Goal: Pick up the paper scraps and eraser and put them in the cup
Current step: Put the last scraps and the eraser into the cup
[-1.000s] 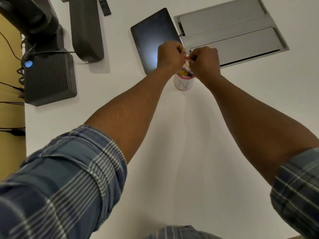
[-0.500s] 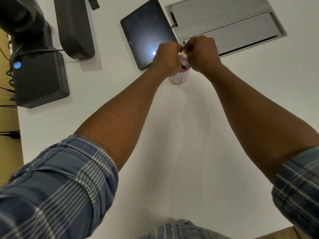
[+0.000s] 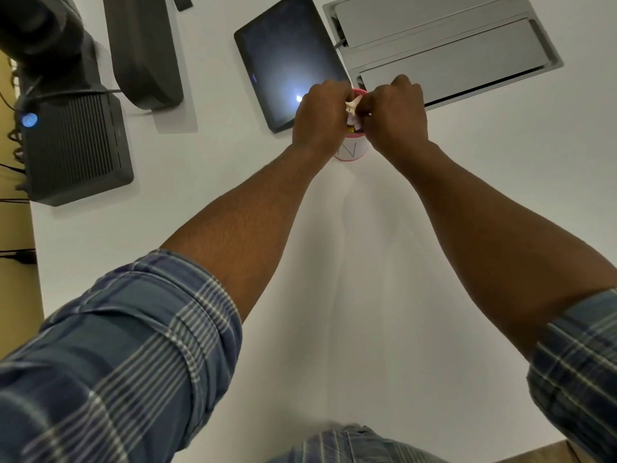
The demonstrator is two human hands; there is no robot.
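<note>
Basically crumpled paper scraps [image 3: 353,104] now pinched between left hand [image 3: 319,116] and right hand [image 3: 395,116], lifted above cup [image 3: 350,149] at 12 o'clock; almost done.

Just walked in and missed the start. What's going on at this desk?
A person is tidying scraps into a small white cup with a pink rim. Both fists, left hand and right hand, meet over its mouth, pinching crumpled white paper between them. Some bits already lie inside. A dark tablet lies just behind.
</note>
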